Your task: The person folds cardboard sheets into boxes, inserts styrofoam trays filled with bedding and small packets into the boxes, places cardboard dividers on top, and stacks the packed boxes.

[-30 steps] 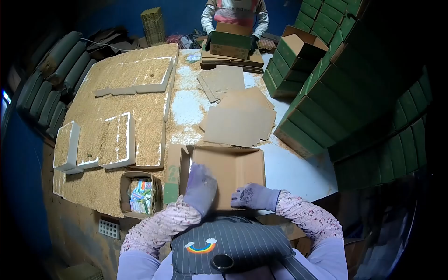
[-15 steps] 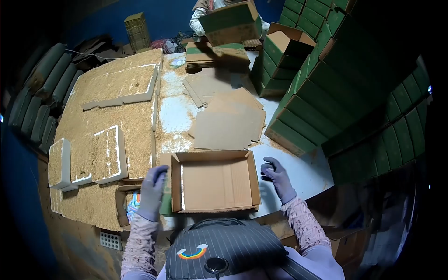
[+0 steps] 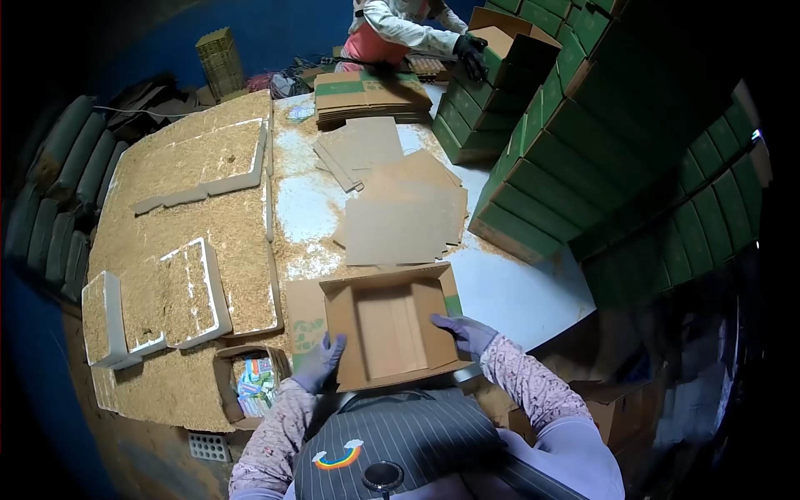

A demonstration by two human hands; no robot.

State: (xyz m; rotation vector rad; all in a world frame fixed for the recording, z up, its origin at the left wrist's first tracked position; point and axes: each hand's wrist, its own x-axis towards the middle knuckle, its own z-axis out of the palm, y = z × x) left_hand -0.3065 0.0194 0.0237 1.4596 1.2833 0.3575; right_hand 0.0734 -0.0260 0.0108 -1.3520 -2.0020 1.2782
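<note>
Far left: granular-topped slabs [image 3: 171, 254], several with white sides exposed. Next, a small carton [image 3: 223, 379] holding coloured packets [image 3: 255, 383].

Left hand [image 3: 320, 364]: gloved, forearm angled up and inward from the lower edge of view. Fingers point upward, partly curled; it has hold of the open box [image 3: 392, 329] at the left wall. Carton and left hand are near each other, apart.

Centre: open box at the near edge of the table [image 3: 521, 292], in front of the wearer, slightly tilted, between the two hands. Whether its base rests on the table, cannot tell. Printed cardboard [image 3: 307, 325] shows at its left; card sheets [image 3: 404, 229] lie just beyond.

Right hand [image 3: 468, 335]: gloved, forearm slanting in from lower right. Part closed, with thumb and fingers at the right wall's rim, gripping it.

Beyond, a co-worker's dark-gloved hand [image 3: 472, 58] is at an upper green box [image 3: 525, 58]. Right: tall green stack [image 3: 546, 196].

Change vs 0.5 s ago: both hands then stood clear of the open box, one each side; now both are on it. Box has turned slightly. Co-worker then had a green box raised above the flat cardboard pile [image 3: 371, 96]; now reaches to the stacked boxes.
</note>
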